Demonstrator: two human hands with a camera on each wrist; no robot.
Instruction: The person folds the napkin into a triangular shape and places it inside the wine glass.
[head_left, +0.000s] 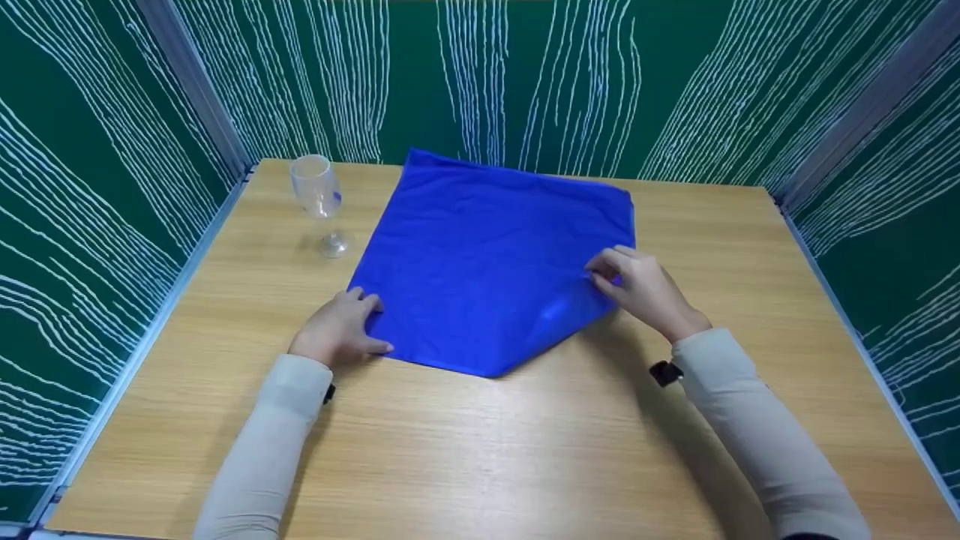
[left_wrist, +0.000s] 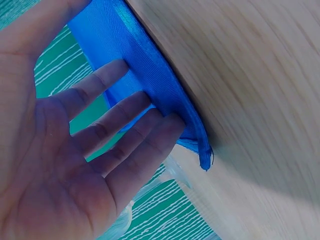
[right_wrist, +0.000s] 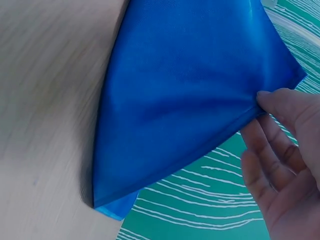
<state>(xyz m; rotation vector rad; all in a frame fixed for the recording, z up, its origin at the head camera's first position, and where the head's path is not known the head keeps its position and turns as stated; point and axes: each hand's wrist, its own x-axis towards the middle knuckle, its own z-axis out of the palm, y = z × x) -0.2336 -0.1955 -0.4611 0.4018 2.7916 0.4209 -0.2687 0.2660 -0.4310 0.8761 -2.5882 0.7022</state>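
A blue cloth (head_left: 487, 247) lies spread over the table, its hemmed near-left corner by my left hand (head_left: 341, 322). In the left wrist view, that hand's fingers (left_wrist: 122, 107) are fairly straight, the tips on or close to the cloth's border (left_wrist: 185, 100). On the other side, my right hand (head_left: 645, 289) pinches the cloth's right edge between thumb and fingers and holds it raised off the table. From the pinch, creases run across the cloth (right_wrist: 175, 100) in the right wrist view. Cloth covers part of the right fingertips.
A clear stemmed glass (head_left: 315, 187) stands upright at the table's back left, beside the cloth. Green walls (head_left: 675, 90) with white wavy lines border the wooden table (head_left: 465, 457) on the left, back and right.
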